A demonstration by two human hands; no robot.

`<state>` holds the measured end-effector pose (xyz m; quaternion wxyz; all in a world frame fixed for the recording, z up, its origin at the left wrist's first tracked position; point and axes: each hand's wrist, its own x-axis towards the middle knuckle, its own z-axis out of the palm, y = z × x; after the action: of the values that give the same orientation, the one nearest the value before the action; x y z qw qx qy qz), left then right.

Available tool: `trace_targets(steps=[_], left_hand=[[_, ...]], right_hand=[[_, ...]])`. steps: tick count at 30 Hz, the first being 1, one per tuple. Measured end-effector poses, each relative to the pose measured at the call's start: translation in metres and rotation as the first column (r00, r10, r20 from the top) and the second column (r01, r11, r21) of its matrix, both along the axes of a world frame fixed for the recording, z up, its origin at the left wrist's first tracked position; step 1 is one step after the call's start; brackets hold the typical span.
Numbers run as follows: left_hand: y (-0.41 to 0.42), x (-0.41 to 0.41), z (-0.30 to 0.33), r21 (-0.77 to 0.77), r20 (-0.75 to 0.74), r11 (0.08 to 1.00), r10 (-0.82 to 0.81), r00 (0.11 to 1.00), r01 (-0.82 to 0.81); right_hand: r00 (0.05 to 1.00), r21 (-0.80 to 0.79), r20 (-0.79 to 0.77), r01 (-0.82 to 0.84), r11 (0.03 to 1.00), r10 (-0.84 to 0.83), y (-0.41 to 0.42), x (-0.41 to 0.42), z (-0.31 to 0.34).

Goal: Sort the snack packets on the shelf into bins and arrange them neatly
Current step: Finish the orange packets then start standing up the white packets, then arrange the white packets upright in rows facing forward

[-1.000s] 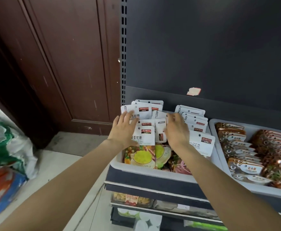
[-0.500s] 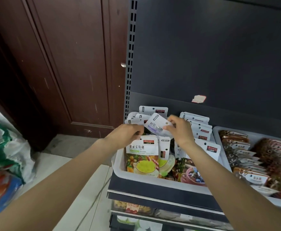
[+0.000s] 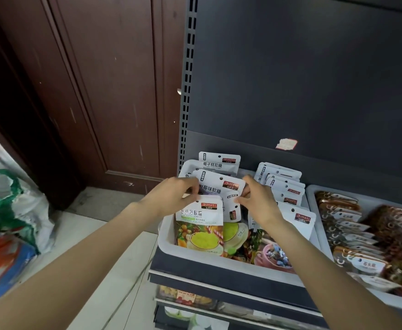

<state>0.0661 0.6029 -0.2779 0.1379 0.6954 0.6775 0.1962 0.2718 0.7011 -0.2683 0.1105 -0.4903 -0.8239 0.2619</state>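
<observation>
The white flat plastic snack pouch with a purple band (image 3: 219,186) is held above the left rows of the pale grey plastic bin (image 3: 165,236), which sits on the dark grey metal shelf (image 3: 219,277). The left hand (image 3: 171,196) pinches the pouch's left edge; the right hand (image 3: 258,202) pinches its right edge. Each grip is narrow, fingertips closed on the film.

Handling, judged from appearance:
- Weight: light; the pouch is thin and small.
- Stiffness: soft. The film will likely bend if held by one corner only.
- Surface: glossy, so probably slippery under a loose pinch.
- Contents: the print suggests soft candy, so crushing is a minor concern.

Recommended hold: the sealed top header, beside the hang hole, or both side seams as now. Those zones are flattest and stiffest.

A second grey bin (image 3: 314,194) on the right holds brown-and-white packets (image 3: 345,225) in rows.
</observation>
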Motion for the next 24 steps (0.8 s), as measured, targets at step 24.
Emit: trace_targets(steps=[24], left_hand=[[0.001, 0.009, -0.005, 0.316, -0.113, 0.949, 0.027, 0.993, 0.01]], right_hand=[[0.972, 0.554, 0.227, -0.183, 0.812, 0.064, -0.007, -0.046, 0.016]])
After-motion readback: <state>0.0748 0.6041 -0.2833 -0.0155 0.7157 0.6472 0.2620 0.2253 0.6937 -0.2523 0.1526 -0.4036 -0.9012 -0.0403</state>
